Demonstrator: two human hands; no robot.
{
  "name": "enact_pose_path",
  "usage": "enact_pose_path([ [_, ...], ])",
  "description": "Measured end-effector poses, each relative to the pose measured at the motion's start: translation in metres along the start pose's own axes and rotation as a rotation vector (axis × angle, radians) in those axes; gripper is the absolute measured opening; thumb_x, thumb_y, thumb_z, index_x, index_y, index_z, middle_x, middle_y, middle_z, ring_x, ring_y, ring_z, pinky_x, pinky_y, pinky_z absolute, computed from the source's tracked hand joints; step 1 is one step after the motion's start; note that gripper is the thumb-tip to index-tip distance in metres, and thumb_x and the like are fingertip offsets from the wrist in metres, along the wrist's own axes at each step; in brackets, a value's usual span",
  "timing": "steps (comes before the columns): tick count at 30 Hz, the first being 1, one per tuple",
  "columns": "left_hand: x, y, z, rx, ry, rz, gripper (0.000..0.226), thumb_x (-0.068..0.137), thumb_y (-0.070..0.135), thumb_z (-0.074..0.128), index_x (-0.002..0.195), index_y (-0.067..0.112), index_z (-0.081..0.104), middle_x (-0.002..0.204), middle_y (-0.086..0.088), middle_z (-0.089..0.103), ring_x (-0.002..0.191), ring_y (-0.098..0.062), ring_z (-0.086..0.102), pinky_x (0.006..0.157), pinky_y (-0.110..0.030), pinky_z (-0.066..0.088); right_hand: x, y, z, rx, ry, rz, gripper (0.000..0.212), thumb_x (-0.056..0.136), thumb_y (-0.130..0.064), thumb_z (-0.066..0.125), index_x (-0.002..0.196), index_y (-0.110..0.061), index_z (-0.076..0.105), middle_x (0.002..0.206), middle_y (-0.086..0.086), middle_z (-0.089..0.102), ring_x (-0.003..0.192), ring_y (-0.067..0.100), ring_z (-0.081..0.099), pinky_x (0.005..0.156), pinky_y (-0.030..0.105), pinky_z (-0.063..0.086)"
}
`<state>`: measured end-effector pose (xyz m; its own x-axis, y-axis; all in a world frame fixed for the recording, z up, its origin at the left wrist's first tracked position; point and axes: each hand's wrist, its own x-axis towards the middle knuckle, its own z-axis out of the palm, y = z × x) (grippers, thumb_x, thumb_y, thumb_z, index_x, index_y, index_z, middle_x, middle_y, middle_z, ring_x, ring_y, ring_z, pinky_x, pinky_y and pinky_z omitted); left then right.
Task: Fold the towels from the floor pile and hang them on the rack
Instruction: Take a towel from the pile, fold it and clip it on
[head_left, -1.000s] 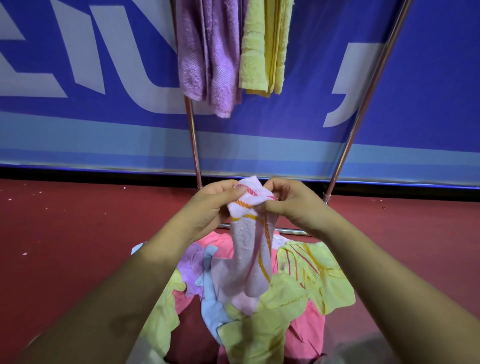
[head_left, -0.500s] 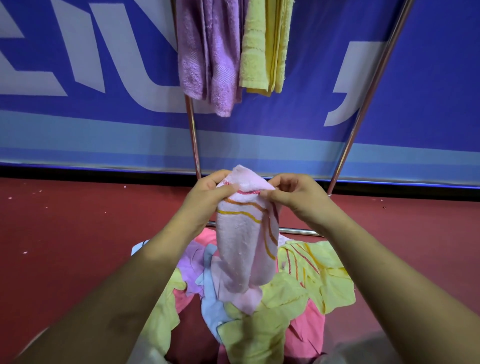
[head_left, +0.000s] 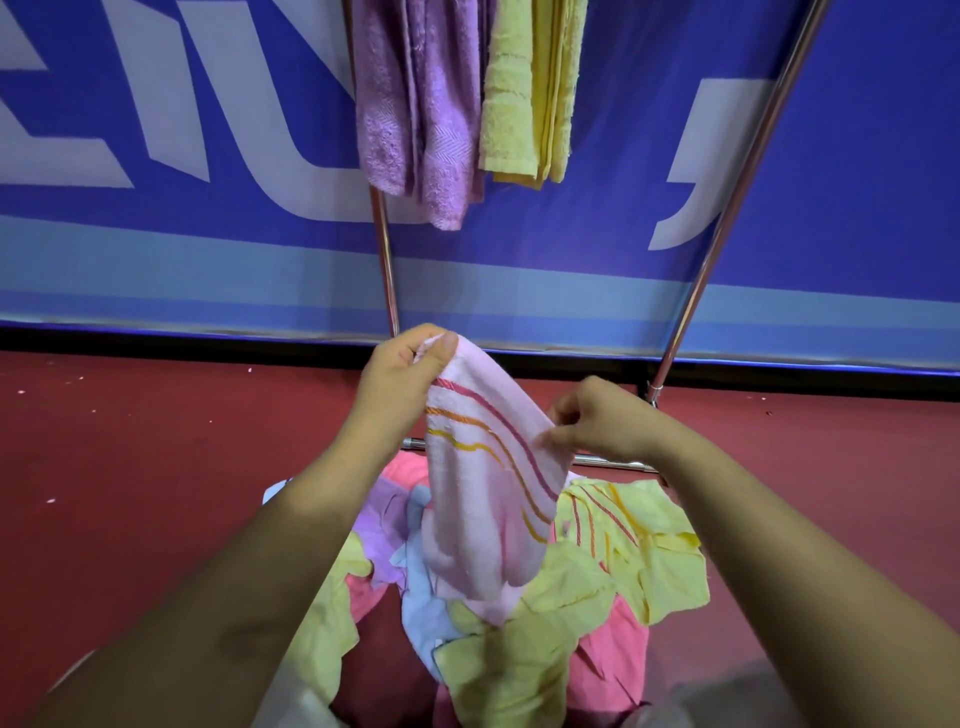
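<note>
A pale pink towel (head_left: 483, 499) with red, orange and yellow stripes hangs above the floor pile (head_left: 519, 597) of yellow, pink, blue and lilac towels. My left hand (head_left: 402, 379) pinches its top corner, raised. Lower and to the right, my right hand (head_left: 597, 421) pinches the towel's right edge. The rack (head_left: 387, 260) of chrome tubes stands behind the pile. A purple towel (head_left: 415, 104) and a yellow towel (head_left: 527, 88) hang folded from its top, which is out of view.
A blue banner (head_left: 156, 234) with white letters covers the wall behind the rack. The floor (head_left: 156, 467) is dark red. The rack's right leg (head_left: 727, 218) slants down to a low crossbar (head_left: 613, 462) behind the pile.
The hands held the towel's top close together; now they have moved apart. My left hand rose with one corner, my right hand slid down the edge, and the towel spread wider.
</note>
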<state>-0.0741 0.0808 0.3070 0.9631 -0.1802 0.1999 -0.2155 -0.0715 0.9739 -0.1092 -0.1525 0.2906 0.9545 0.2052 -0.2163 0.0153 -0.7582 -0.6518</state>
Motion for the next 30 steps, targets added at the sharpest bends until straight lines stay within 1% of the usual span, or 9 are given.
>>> enact_pose_path([
  [2,0.003,-0.002,-0.006,-0.036,0.045,-0.031,0.020,0.095,0.025,0.060,0.079,0.015,0.066,0.071,0.003,0.057,0.068,-0.012,0.049,0.065,-0.029,0.039,0.002,0.011,0.002,0.041,-0.038,0.064,0.030,0.092,-0.027,0.070,0.065,-0.014,0.067,0.058,-0.008,0.057,0.054,0.004,0.047,0.059,0.025,0.043],
  [5,0.008,-0.010,-0.014,0.017,0.114,-0.047,0.019,0.090,0.032,0.059,0.081,0.018,0.070,0.075,0.004,0.063,0.071,-0.012,0.054,0.070,-0.030,0.043,0.006,0.013,0.000,0.141,0.154,0.028,0.031,0.098,-0.019,0.059,0.068,-0.010,0.060,0.064,-0.006,0.056,0.058,0.003,0.046,0.063,0.027,0.040],
  [10,0.009,-0.010,-0.016,0.105,0.189,-0.023,0.034,0.090,-0.001,0.049,0.105,0.023,0.067,0.083,0.004,0.059,0.064,-0.011,0.048,0.062,-0.022,0.040,0.005,0.002,-0.004,0.216,0.295,-0.025,0.036,0.099,-0.028,0.059,0.076,-0.001,0.059,0.061,-0.006,0.050,0.058,0.007,0.043,0.058,0.026,0.038],
  [14,0.006,-0.010,-0.010,0.207,-0.107,0.057,0.036,0.091,-0.001,0.050,0.108,0.027,0.066,0.105,0.015,0.068,0.093,-0.002,0.061,0.088,-0.025,0.045,-0.005,-0.016,-0.005,0.309,0.209,-0.108,0.026,0.097,-0.029,0.067,0.080,-0.009,0.070,0.067,-0.005,0.060,0.063,0.005,0.048,0.062,0.025,0.040],
  [18,-0.003,-0.017,0.003,0.248,-0.435,0.052,0.046,0.095,0.016,0.061,0.139,0.030,0.053,0.138,0.012,0.059,0.127,0.001,0.052,0.108,-0.019,0.040,-0.013,-0.035,0.001,0.381,0.080,-0.223,0.025,0.097,-0.024,0.068,0.084,-0.002,0.070,0.071,0.003,0.060,0.068,0.009,0.047,0.063,0.026,0.038],
  [20,-0.005,-0.018,0.006,0.294,-0.481,0.030,0.040,0.100,0.018,0.058,0.139,0.026,0.055,0.133,0.016,0.061,0.122,0.008,0.053,0.105,-0.016,0.040,-0.015,-0.038,0.003,0.400,0.061,-0.233,0.029,0.096,-0.024,0.068,0.082,0.001,0.068,0.069,0.006,0.060,0.067,0.012,0.047,0.063,0.027,0.038],
  [23,-0.003,-0.018,0.004,0.356,-0.496,0.016,0.017,0.095,0.027,0.058,0.107,0.026,0.069,0.097,0.025,0.068,0.089,0.006,0.060,0.084,-0.023,0.047,-0.017,-0.037,0.001,0.447,0.060,-0.207,0.025,0.095,-0.023,0.070,0.084,-0.001,0.071,0.075,0.018,0.067,0.070,0.014,0.053,0.069,0.029,0.044],
  [27,-0.001,-0.017,0.003,0.294,-0.366,-0.015,0.014,0.086,0.039,0.057,0.088,0.028,0.066,0.090,0.003,0.070,0.079,-0.010,0.059,0.073,-0.033,0.050,-0.016,-0.034,-0.002,0.376,0.048,-0.181,0.020,0.091,-0.021,0.074,0.082,-0.005,0.070,0.070,-0.001,0.062,0.067,0.007,0.051,0.064,0.025,0.043],
  [30,0.002,-0.015,0.003,0.223,-0.172,-0.040,0.014,0.084,0.033,0.054,0.088,0.026,0.066,0.085,0.007,0.067,0.077,-0.007,0.057,0.077,-0.029,0.046,-0.011,-0.023,-0.002,0.079,0.005,-0.087,0.027,0.087,-0.028,0.075,0.078,-0.004,0.067,0.065,-0.006,0.054,0.060,0.006,0.045,0.059,0.027,0.041],
])
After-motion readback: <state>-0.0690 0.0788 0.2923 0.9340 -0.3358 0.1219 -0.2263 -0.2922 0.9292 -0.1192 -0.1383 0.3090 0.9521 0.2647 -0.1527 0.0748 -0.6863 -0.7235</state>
